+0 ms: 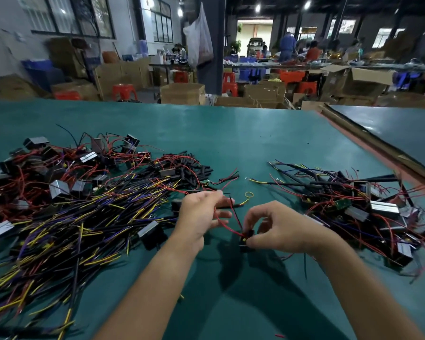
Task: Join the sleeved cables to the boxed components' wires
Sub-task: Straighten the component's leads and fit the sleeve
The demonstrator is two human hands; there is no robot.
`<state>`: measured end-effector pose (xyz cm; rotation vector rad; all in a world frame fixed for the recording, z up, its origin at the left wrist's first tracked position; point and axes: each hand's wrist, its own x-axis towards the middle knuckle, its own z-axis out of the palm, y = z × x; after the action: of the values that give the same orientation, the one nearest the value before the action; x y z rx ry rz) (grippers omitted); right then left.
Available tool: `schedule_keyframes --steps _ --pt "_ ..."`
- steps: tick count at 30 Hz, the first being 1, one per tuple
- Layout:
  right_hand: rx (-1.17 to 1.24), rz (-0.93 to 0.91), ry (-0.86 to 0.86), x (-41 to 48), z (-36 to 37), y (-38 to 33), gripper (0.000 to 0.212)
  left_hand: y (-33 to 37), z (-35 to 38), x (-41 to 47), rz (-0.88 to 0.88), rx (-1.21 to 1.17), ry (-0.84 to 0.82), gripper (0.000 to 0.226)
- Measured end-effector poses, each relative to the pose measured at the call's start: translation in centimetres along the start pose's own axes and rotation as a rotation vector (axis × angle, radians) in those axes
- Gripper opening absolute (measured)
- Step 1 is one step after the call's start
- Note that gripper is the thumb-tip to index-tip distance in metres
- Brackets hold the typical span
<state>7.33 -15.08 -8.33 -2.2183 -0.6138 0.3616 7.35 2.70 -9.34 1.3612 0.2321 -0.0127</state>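
A: Reference item: the black box, held low over the green mat. Who has it?
B: The right hand. Thumb and forefinger pinch it by its sides, and the other fingers are curled behind.
A: And the left hand?
B: Up and left of the box. Thumb and forefinger tips pinch the red wire running out of the box. The remaining fingers are loosely spread.
A: Other leads?
B: A black wire also rises from the box. One sleeved cable, yellow-tipped, lies just beyond the box by the left fingers (held or not: cannot tell).
A: Stock?
B: A heap of sleeved cables sits far left of the box, and a tangled heap lies to its right.
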Motion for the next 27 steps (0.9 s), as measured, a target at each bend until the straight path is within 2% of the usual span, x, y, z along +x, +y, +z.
schedule_keyframes --steps 3,6,8,15,19,23,25,27 --pt "0.016 -0.025 0.065 0.5 0.3 0.5 0.020 -0.4 0.2 -0.2 0.042 0.075 -0.011 0.007" --pt "0.132 -0.006 0.345 1.7 1.0 1.0 0.022 -0.2 0.3 -0.3 0.030 0.088 -0.029 0.011" --pt "0.170 0.011 0.460 2.3 1.6 1.2 0.017 0.0 0.5 -0.5 0.016 0.106 -0.048 0.013" --pt "0.142 -0.086 0.587 2.7 2.4 1.4 0.005 -0.2 0.8 -1.1 0.141 0.282 -0.114 0.021" --pt "0.140 -0.083 0.631 2.9 2.3 1.6 0.009 -0.5 0.8 -1.0 0.190 0.335 -0.122 0.002" --pt "0.246 -0.063 0.716 2.8 1.7 1.5 0.014 -0.2 0.6 -0.6 0.130 0.434 -0.032 0.051" --pt "0.386 -0.058 0.747 2.7 1.6 1.0 0.013 0.1 0.5 -0.4 0.060 0.385 -0.012 0.054" --pt "0.542 -0.070 0.790 2.5 1.3 0.4 0.015 -0.2 0.3 0.0 0.047 0.425 0.029 0.044"
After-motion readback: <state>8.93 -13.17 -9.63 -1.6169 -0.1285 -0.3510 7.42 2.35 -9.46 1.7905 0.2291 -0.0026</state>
